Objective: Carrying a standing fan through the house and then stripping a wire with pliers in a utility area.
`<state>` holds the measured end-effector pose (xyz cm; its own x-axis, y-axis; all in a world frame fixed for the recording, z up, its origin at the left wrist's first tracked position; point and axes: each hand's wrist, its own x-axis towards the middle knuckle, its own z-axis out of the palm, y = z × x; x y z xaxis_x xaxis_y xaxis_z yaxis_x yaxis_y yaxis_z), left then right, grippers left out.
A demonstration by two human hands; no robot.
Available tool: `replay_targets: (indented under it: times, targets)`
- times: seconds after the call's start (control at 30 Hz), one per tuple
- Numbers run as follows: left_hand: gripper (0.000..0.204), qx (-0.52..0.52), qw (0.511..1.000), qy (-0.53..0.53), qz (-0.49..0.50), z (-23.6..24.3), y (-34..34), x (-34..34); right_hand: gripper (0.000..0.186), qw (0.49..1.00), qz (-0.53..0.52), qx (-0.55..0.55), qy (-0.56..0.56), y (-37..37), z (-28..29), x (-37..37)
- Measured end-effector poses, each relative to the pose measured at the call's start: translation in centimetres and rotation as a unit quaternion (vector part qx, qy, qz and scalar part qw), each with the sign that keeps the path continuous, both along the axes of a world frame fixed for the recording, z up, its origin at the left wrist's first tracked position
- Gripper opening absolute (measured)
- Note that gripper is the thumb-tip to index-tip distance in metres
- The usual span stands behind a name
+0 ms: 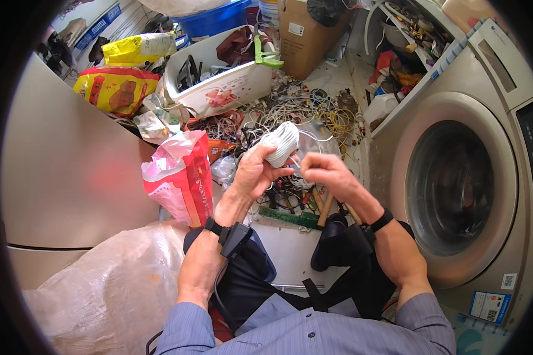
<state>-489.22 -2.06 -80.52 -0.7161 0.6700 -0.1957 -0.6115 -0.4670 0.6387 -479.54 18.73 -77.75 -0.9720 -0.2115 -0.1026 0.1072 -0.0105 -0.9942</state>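
My left hand [256, 171] is wrapped round a bundle of white cable [283, 142], wound into a thick oval coil and held up over the floor. Close to its right side, my right hand [328, 174] is closed with the fingers curled in. A short white length runs from the coil toward those fingers, and they appear to pinch it. Another white cable end sticks out to the right above my right hand. Below both hands lie tools with wooden handles [324, 207] and a green circuit board strip [291, 218].
A heap of tangled wires [314, 109] spreads over the floor ahead. Left of my hands stands a red and pink plastic bag [183, 177]. Behind it is a white tub [219, 89] with odds and ends. A washing machine [391, 177] stands close on the right, a cardboard box [305, 44] at the back.
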Motion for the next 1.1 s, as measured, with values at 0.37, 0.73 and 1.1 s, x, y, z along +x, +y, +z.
replay_targets:
  times: [0.37,0.73,1.1]
  targets:
    - [0.052,0.027,0.996,-0.052,0.07,-1.5,-4.1,-3.6,0.012,0.946,-0.104,-0.282,0.118,6.1,3.0,0.3]
    - [0.041,-0.065,0.984,0.077,0.145,0.7,-5.1,-4.7,0.009,0.989,-0.102,0.103,0.003,1.8,-1.2,-0.9]
    - [0.029,-0.105,0.957,0.071,0.259,-0.3,-6.9,-5.2,0.008,0.977,-0.196,0.088,-0.018,-1.4,-3.9,-1.3]
